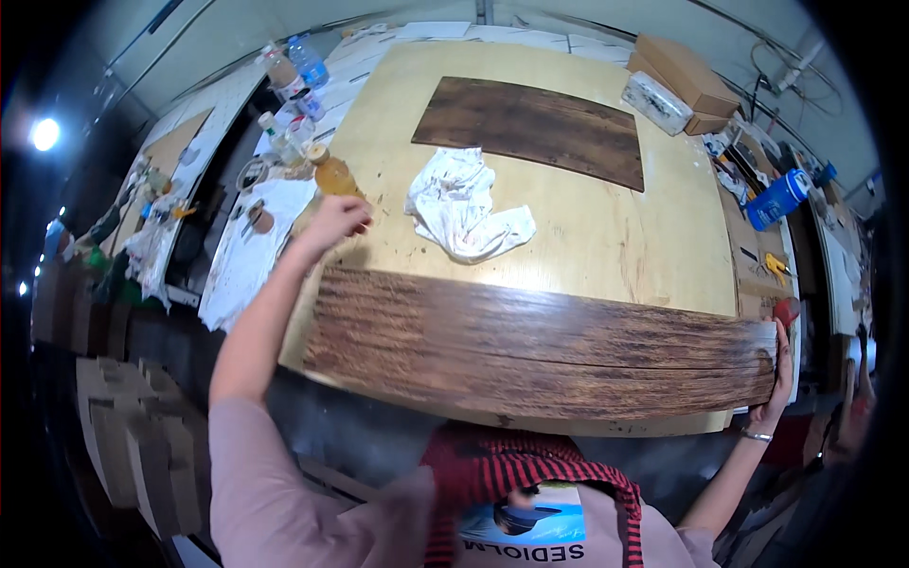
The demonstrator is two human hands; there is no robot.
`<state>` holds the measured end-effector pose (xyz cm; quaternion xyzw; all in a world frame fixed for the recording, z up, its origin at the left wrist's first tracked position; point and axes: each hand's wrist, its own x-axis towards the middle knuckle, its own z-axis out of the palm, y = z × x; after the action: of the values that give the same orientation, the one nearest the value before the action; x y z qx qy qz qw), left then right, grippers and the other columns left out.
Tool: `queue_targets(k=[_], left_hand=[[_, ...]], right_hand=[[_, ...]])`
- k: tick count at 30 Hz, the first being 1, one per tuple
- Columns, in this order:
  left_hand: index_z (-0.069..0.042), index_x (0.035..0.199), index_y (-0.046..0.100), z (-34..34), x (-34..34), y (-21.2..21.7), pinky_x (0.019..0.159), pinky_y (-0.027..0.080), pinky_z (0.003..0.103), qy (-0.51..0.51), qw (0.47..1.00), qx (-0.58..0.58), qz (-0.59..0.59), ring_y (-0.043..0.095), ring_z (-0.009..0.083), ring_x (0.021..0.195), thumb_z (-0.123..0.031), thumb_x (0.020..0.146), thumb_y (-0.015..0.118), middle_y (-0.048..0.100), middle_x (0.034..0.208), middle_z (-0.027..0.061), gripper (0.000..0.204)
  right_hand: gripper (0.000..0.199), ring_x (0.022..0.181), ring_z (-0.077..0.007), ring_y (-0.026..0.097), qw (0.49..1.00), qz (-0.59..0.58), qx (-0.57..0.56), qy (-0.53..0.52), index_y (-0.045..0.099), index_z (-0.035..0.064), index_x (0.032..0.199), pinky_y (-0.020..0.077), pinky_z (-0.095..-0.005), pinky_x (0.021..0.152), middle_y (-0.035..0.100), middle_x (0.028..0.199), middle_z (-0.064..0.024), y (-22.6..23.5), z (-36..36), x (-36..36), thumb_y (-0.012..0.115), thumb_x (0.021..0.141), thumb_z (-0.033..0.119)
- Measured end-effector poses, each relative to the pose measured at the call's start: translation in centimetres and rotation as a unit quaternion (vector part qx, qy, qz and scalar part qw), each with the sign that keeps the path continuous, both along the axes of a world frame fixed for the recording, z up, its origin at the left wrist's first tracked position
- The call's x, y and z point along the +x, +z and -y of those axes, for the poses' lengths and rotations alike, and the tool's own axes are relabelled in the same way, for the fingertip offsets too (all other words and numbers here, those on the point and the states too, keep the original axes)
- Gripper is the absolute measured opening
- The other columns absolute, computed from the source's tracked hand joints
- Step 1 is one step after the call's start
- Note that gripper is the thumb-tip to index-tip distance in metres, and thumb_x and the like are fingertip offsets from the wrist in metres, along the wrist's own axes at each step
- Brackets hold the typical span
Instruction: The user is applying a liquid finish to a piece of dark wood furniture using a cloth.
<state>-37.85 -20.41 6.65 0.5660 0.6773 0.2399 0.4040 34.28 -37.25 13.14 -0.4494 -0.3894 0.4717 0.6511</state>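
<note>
A long dark-brown wood-grain board (540, 346) lies along the table's near edge. Its right end is held by my right hand (782, 379), whose fingers stretch along the end edge with the thumb near the front corner. Above the board's left end, apart from it, hovers my left hand (338, 222) with curled, closed fingers; whether something small is in them I cannot make out. Just beyond that hand stands a bottle of amber liquid (333, 175). A crumpled, stained white cloth (464, 208) lies farther right. Behind it is a shorter dark-brown board (530, 131).
Several bottles (305, 62) stand at the back left, above a white cloth (256, 237) with a brush-like item on it. Cardboard boxes (686, 76), a clear plastic-looking block (657, 102), a blue bottle (778, 199) and a yellow tool (777, 266) line the right side.
</note>
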Motion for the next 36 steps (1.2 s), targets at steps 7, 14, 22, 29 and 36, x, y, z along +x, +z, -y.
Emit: queue_targets(k=[7,14,22,29,36], left_hand=[[-0.001,0.086,0.071,-6.7,6.8,-10.6,0.076,0.054,0.044,-0.032,0.933,0.165,-0.317,0.071,0.0332,0.078,-0.042,0.084,0.071,0.071,0.08,0.019,0.041],[-0.003,0.077,0.065,-10.0,8.5,1.0,0.055,0.046,0.023,-0.089,0.943,0.104,0.304,0.056,0.0098,0.054,-0.013,0.095,0.062,0.064,0.068,0.0039,0.021],[0.0,0.084,0.069,-8.6,2.5,-3.0,0.058,0.051,0.027,-0.09,0.978,-0.016,0.19,0.064,0.0121,0.059,-0.019,0.094,0.062,0.069,0.074,0.0068,0.023],[-0.001,0.084,0.071,-1.3,-2.8,-3.7,0.07,0.054,0.039,-0.008,0.963,-0.097,-0.252,0.069,0.0236,0.071,-0.033,0.08,0.075,0.071,0.077,0.0121,0.033],[-0.002,0.121,0.056,-7.7,-6.0,-10.1,0.09,0.05,0.036,0.194,0.904,0.365,0.104,0.064,0.022,0.098,-0.01,0.069,0.083,0.066,0.111,0.0113,0.059]], right_hand=[[0.058,0.137,-0.0248,0.043,0.999,0.039,-0.02,0.002,0.039,-0.0055,0.146,0.0288,-0.0382,0.117,0.047,0.148,-0.0153,0.4,0.7,0.2,0.05,0.101,0.03],[0.063,0.138,-0.0253,0.042,0.996,0.082,-0.036,-0.008,0.037,-0.006,0.146,0.0261,-0.0375,0.118,0.047,0.148,-0.0152,0.4,0.6,0.6,0.054,0.098,0.031],[0.061,0.14,-0.0253,0.038,0.997,0.07,-0.038,-0.006,0.036,-0.0053,0.147,0.0246,-0.0374,0.119,0.044,0.15,-0.0156,0.3,0.1,0.3,0.052,0.099,0.029],[0.058,0.143,-0.0238,0.034,0.997,0.065,-0.041,-0.009,0.034,-0.003,0.149,0.0223,-0.0374,0.12,0.039,0.154,-0.0144,0.1,1.8,2.1,0.046,0.103,0.029],[0.058,0.144,-0.0231,0.033,0.996,0.085,-0.032,0.003,0.031,-0.0035,0.151,0.0215,-0.0367,0.12,0.038,0.155,-0.0148,-0.8,0.9,3.1,0.044,0.103,0.027]])
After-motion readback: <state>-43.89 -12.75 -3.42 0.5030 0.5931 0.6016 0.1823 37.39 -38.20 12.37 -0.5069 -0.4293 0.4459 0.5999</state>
